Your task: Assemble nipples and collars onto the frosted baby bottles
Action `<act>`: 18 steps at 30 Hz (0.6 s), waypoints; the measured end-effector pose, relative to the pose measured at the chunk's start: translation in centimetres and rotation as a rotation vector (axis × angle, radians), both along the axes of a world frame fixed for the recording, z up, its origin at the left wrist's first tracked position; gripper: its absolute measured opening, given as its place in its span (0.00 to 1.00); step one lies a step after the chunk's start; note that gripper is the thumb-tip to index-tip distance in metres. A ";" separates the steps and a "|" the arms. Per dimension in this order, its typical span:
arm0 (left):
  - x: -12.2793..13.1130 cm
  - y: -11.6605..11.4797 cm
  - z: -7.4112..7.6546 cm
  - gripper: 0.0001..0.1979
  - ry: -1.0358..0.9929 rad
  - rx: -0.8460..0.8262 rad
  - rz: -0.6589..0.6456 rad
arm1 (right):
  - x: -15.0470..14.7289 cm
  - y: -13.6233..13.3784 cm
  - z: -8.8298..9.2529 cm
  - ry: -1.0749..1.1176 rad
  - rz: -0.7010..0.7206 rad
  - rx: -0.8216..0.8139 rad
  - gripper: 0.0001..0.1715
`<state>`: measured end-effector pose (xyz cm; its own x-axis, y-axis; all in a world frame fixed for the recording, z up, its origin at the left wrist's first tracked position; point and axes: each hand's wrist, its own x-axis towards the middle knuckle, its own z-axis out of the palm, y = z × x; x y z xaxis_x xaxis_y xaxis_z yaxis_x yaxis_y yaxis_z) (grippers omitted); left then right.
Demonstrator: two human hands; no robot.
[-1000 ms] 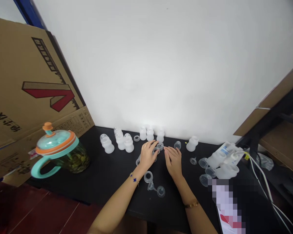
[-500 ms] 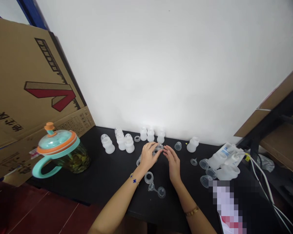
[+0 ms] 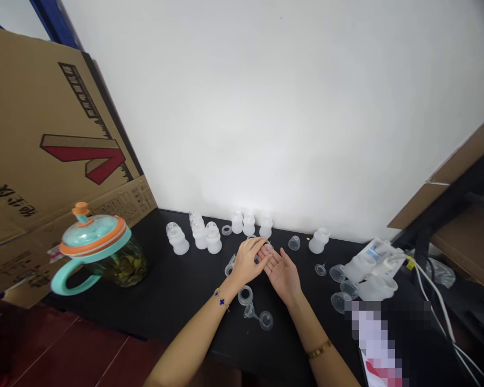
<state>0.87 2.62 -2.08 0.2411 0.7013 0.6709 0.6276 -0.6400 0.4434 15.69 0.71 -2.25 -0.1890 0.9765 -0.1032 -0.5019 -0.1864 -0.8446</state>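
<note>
My left hand (image 3: 247, 260) and my right hand (image 3: 283, 273) meet over the middle of the black table (image 3: 177, 290). The right hand lies palm up with its fingers spread. The left hand's fingertips pinch a small clear plastic part (image 3: 268, 248) right at the right hand's fingertips. Just below the hands lie a clear ring (image 3: 245, 295) and two small clear funnel-like pieces (image 3: 265, 320). Frosted white bottles stand behind the hands, one group at the left (image 3: 199, 234) and one along the wall (image 3: 248, 223).
A teal and orange lidded jug (image 3: 99, 252) stands at the left before a leaning cardboard box (image 3: 44, 150). Another white bottle (image 3: 318, 240), clear caps (image 3: 293, 243) and a pile of clear cups and bottles (image 3: 369, 271) sit at the right. White cables (image 3: 439, 306) run down there.
My right hand has turned from palm down to palm up. My left hand has lifted the small clear part off the table to the right hand's fingertips.
</note>
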 end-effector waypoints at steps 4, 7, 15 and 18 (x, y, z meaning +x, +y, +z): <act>0.0 0.1 -0.1 0.19 -0.046 0.001 0.035 | 0.0 -0.1 0.2 -0.059 0.033 0.034 0.36; 0.1 0.1 -0.2 0.14 -0.070 0.002 0.040 | 0.0 -0.2 0.4 -0.062 0.048 0.030 0.37; 0.0 -0.2 0.6 0.07 -0.130 -0.014 0.021 | -0.3 -0.4 0.9 -0.047 0.061 -0.002 0.34; -0.1 -0.2 0.6 0.06 -0.137 -0.015 -0.015 | -0.2 -0.3 0.5 0.019 0.042 -0.065 0.28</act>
<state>0.79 2.44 -1.43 0.1587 0.7084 0.6878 0.5511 -0.6415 0.5336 15.47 0.45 -1.72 -0.2326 0.9590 -0.1623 -0.5084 -0.2621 -0.8203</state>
